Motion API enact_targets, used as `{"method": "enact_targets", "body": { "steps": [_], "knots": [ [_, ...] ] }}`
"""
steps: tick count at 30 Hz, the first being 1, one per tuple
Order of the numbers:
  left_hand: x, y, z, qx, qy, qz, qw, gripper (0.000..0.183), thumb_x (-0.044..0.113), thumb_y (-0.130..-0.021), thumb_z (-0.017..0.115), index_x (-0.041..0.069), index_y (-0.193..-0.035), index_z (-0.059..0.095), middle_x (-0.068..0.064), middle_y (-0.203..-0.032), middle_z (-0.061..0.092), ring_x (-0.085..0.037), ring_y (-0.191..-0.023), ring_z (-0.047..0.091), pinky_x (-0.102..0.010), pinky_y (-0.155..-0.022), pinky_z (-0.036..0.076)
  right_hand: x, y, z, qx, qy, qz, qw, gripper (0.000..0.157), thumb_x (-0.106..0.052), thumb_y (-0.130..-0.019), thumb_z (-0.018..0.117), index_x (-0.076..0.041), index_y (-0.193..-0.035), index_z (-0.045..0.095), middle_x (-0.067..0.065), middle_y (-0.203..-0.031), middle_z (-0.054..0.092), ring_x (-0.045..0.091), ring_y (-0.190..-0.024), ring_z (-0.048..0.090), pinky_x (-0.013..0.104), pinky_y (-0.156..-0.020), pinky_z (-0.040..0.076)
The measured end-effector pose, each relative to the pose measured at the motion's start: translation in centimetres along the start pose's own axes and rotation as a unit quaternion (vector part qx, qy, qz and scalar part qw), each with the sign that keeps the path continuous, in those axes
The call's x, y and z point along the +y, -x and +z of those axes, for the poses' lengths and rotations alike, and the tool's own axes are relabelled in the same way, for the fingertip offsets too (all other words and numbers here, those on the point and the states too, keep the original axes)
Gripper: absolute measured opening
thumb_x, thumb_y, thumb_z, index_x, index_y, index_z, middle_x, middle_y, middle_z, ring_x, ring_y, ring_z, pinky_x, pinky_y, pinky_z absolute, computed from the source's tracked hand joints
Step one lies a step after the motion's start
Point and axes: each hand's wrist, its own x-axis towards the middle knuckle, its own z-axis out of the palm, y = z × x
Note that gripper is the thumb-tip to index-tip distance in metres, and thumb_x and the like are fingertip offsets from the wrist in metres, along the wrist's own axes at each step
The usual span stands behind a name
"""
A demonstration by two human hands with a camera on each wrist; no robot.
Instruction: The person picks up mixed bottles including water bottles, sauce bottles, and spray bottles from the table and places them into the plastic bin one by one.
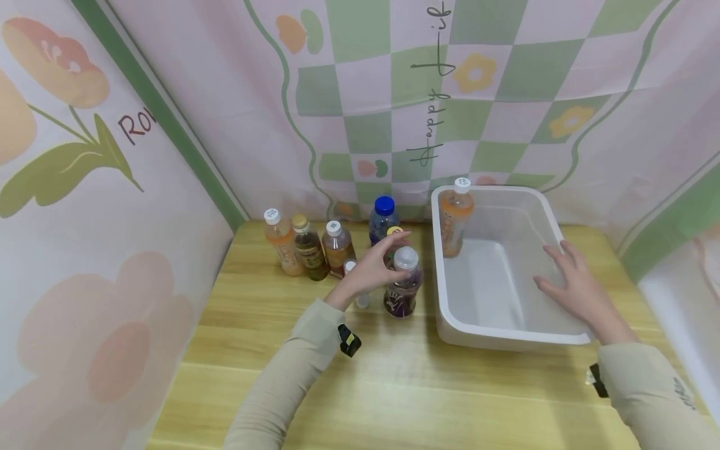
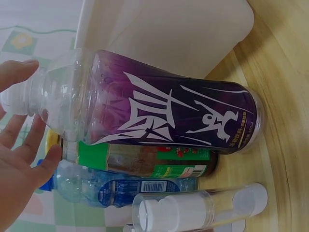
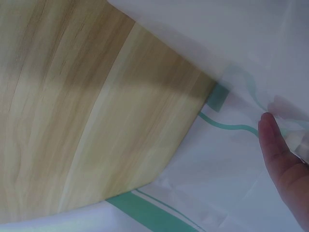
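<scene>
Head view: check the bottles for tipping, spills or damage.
Nothing stands out. The purple-wrapped clear plastic bottle stands upright on the pale wooden table, likewise the white-capped orange plastic bottle in the white rectangular plastic tub; no spill or damage shows.

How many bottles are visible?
At least 8: orange bottle in bin; purple one at left hand; green-labelled one, blue-capped one behind; small clear one leftward; three bottles farther left. Some may be hidden.

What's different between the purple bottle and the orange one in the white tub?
The purple bottle has a clear cap; the orange bottle has a white one. The purple bottle stands on the table, while the orange bottle is inside the white tub. Both are capped bottles.
</scene>
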Motion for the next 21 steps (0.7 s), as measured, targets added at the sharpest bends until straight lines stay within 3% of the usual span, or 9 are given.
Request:
{"method": "enact_targets", "body": {
  "steps": [8,21],
  "knots": [
    [-0.2,-0.3,0.3,0.026,-0.023,-0.001,0.9994,0.075,0.01,-0.08,0.073,0.02,-0.145,0.036,-0.006,-0.14,0.05,-0.023,-0.12,0.053,-0.031,-0.093,0.05,0.1,-0.2,-0.1,0.001,0.0,0.0,1.0,0.071,-0.024,-0.091,0.058,0.002,-0.147,0.023,0.034,-0.152,0.005,0.067,-0.116,0.03,0.08,-0.085,0.025],
    [0.9,0.1,0.2,0.058,0.002,0.013,0.9982,0.073,0.014,-0.081,0.073,0.022,-0.144,0.036,-0.005,-0.138,0.05,-0.024,-0.118,0.055,-0.027,-0.084,0.051,0.1,-0.3,0.1,0.0,0.002,0.0,1.0,0.071,-0.023,-0.09,0.059,0.002,-0.146,0.024,0.035,-0.151,0.007,0.067,-0.116,0.03,0.08,-0.085,0.026]
  ]
}}
